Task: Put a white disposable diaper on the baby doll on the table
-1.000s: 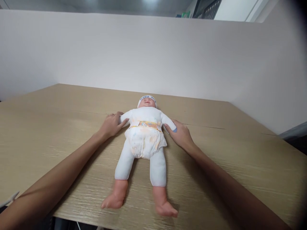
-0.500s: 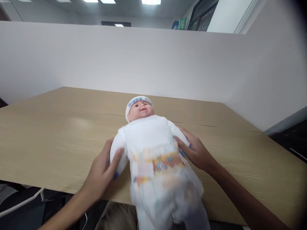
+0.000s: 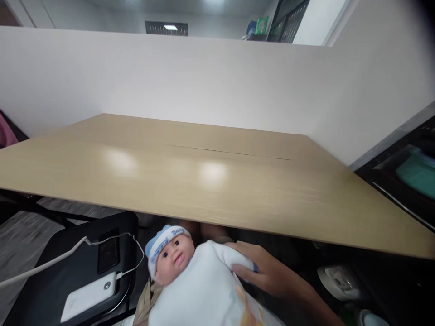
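A baby doll [image 3: 197,290] in a white top and a blue-and-white cap [image 3: 167,242] leans back at the bottom of the view, below the table's front edge. My right hand [image 3: 258,267] is closed round the doll's arm, thumb on the near side and fingers over the top. At the lower edge, part of a diaper with an orange print [image 3: 249,308] shows on the doll and is cut off by the frame. I do not see my left hand.
A wooden table [image 3: 210,181] spans the view, with a white partition [image 3: 204,81] behind it. At left, a black chair [image 3: 68,253] holds a white power bank [image 3: 89,295] with a cable and a dark phone [image 3: 108,251]. A dark-framed item with something green stands at right.
The doll has come off the table edge down toward my lap, its head tipping left. My left hand has left the view; my right hand stays on the doll's arm.
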A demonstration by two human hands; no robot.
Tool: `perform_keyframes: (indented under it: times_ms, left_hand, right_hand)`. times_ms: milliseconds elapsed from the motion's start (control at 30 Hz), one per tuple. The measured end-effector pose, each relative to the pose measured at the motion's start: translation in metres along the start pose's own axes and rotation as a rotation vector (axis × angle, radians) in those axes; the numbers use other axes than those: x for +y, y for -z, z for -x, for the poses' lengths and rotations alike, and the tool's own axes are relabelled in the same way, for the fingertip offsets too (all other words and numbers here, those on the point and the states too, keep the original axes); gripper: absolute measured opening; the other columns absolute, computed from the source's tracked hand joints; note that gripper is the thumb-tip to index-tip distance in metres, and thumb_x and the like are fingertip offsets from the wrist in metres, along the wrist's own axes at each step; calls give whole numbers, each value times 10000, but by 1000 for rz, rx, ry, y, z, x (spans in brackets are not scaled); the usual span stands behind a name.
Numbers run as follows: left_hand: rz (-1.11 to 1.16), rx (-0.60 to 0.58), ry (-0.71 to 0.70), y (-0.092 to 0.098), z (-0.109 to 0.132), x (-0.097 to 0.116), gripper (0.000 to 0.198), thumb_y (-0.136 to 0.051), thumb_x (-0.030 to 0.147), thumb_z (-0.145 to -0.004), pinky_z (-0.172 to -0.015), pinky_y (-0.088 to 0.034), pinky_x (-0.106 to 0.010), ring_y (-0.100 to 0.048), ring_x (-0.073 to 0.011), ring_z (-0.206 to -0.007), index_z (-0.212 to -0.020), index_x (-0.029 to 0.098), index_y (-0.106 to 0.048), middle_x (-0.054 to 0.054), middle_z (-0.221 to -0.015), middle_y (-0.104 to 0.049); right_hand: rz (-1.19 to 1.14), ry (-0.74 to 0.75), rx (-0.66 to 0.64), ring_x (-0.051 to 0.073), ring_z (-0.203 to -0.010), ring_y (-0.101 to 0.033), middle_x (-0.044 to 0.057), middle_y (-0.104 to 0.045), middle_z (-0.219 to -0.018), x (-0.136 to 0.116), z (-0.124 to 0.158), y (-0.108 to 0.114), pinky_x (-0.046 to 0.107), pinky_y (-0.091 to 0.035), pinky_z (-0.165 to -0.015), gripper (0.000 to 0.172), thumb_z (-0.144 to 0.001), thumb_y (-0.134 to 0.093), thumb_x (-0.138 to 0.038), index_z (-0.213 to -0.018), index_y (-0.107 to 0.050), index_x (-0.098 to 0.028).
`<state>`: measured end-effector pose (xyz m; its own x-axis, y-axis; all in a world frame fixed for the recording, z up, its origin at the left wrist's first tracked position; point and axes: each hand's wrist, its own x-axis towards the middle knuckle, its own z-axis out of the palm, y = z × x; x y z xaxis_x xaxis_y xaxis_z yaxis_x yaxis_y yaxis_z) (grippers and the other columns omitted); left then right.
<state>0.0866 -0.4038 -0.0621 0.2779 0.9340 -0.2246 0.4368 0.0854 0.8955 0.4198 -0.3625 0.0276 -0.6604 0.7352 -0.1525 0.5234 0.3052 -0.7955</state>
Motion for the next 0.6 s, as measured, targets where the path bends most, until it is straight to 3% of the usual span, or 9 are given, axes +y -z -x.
perform_keyframes:
  times_ms: [67, 133, 200, 233, 300, 400, 467, 533, 600]
  left_hand:
    - [16, 20, 45, 2, 14, -6, 622, -819, 715, -824, -982, -611, -594, -684, -438, -1367, -1428, 593, -729, -28, -1270, -844]
    - [30, 40, 83, 9, 33, -11, 509, -730, 699, -957, -1103, -576, -527, -666, -364, -1396, -1422, 490, -740, -66, -1428, -778]
    - [40, 58, 130, 19, 55, -17, 457, -667, 677, -1033, -1127, -567, -492, -684, -308, -1344, -1375, 387, -752, -97, -1461, -741]
    - [44, 65, 159, 26, 68, -21, 447, -668, 688, -1026, -1088, -588, -495, -710, -305, -1282, -1323, 371, -770, -89, -1398, -764]
    - [49, 80, 227, 44, 92, -38, 433, -696, 792, -909, -905, -640, -540, -764, -382, -1110, -1135, 447, -831, -31, -1115, -832]
    - [36, 141, 359, 84, 116, -88, 664, -582, 949, -807, -803, -626, -553, -780, -423, -908, -943, 355, -844, -51, -859, -814]
    - [-58, 350, 458, 118, 118, -131, 796, -545, 1038, -700, -842, -617, -490, -768, -383, -868, -832, 288, -777, -66, -864, -818]
    - [-248, 611, 541, 150, 109, -170, 825, -441, 1064, -705, -827, -606, -447, -775, -377, -922, -780, 276, -671, -57, -857, -798]
    - [-361, 657, 591, 175, 94, -197, 820, -352, 1050, -753, -769, -577, -485, -752, -418, -879, -741, 266, -593, -73, -753, -734]
  right_hand:
    - [80, -86, -34, 379, -1322, -695, 90, -793, -1387, 32, -8, -23, 615, -491, -1209, 441, -1032, -671, -530, -1399, -791, -317]
    - [195, -124, -102, 397, -1306, -689, 113, -807, -1322, 62, -13, -37, 663, -460, -1208, 403, -972, -719, -462, -1317, -824, -282]
    - [197, -100, -44, 365, -1370, -648, 117, -766, -1397, 76, -16, -42, 638, -427, -1243, 391, -993, -684, -415, -1342, -799, -280]
    - [160, -70, 12, 339, -1396, -626, 116, -739, -1437, 75, -18, -42, 604, -421, -1255, 385, -1019, -657, -410, -1360, -781, -280]
    - [43, 7, 101, 287, -1348, -632, 110, -726, -1413, 61, -23, -42, 509, -465, -1215, 345, -1074, -606, -433, -1326, -772, -267]
    - [-112, 122, 9, 209, -963, -668, 55, -742, -1046, 27, -38, -51, 345, -545, -898, 334, -1099, -588, -487, -1060, -779, -216]
    - [-151, 185, -93, 161, -769, -578, -3, -665, -847, 11, -51, -64, 288, -461, -726, 373, -1086, -612, -512, -923, -740, -202]
    - [-163, 237, -151, 140, -705, -520, -32, -604, -760, 4, -63, -78, 281, -394, -680, 404, -1067, -636, -520, -837, -700, -194]
    - [-188, 236, -179, 132, -676, -504, -42, -582, -724, 5, -70, -87, 284, -365, -660, 425, -1070, -623, -516, -798, -673, -193]
